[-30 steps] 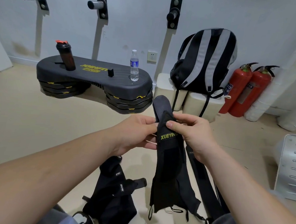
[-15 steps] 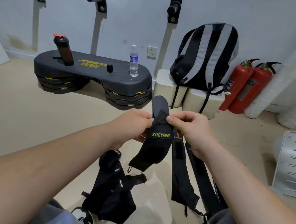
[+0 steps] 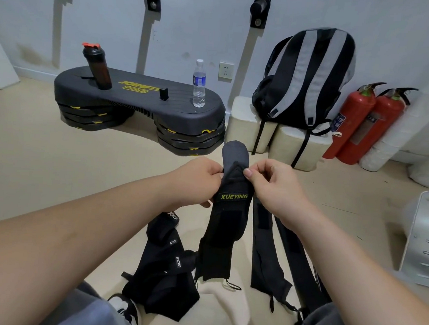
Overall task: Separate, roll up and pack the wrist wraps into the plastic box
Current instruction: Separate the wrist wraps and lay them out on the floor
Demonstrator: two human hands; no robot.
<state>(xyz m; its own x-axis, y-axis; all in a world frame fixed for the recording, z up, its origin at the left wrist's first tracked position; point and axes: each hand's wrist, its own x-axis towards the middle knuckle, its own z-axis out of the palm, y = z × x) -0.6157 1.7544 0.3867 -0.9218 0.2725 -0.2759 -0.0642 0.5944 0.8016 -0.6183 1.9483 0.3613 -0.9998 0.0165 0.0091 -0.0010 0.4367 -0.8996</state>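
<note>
A beige floor (image 3: 32, 166) runs to a pale wall where a black step platform (image 3: 137, 99) carries a shaker (image 3: 97, 67) and a water bottle (image 3: 199, 83); a striped backpack (image 3: 306, 75) sits beside two red extinguishers (image 3: 361, 121). In the foreground, the left hand (image 3: 197, 179) and right hand (image 3: 272, 183) pinch the top of a black wrist wrap (image 3: 226, 221) labelled XUEYING, held up so it hangs lengthwise. More wraps (image 3: 161, 269) lie heaped on the floor below, and another strip (image 3: 265, 253) hangs beside the held one.
</note>
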